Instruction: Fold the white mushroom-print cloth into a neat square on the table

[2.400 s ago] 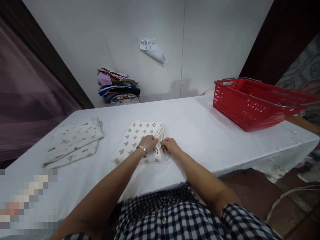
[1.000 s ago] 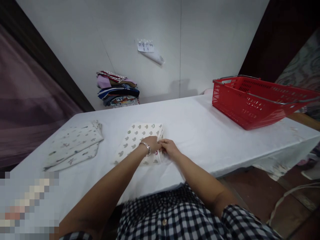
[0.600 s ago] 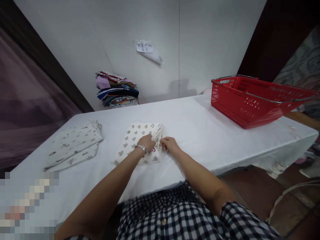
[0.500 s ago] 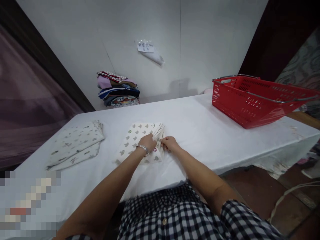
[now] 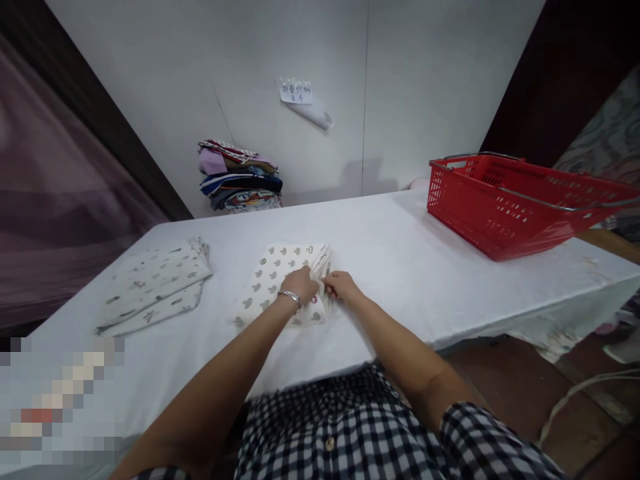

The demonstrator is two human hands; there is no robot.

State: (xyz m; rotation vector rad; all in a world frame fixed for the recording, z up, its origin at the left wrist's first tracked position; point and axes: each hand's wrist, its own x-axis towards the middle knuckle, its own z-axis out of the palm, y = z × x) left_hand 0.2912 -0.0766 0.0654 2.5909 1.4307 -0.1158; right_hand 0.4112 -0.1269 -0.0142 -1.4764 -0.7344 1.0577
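Observation:
A folded cream cloth with grey prints [image 5: 273, 277] lies on the white table [image 5: 400, 267] in front of me. My left hand [image 5: 303, 285], with a silver bracelet on the wrist, rests on the cloth's right part with its fingers curled on the layered edge. My right hand [image 5: 340, 287] meets it at that same right edge, fingers pinched on the fabric layers. The two hands almost touch.
A second folded printed cloth [image 5: 155, 285] lies to the left. A red plastic basket [image 5: 515, 200] stands at the right end of the table. A stack of folded coloured fabrics [image 5: 240, 175] sits against the wall, under a paper note [image 5: 297, 91].
Both hands have stayed at the cloth's right edge, shifting only slightly along the layers. The cloth keeps its place on the table.

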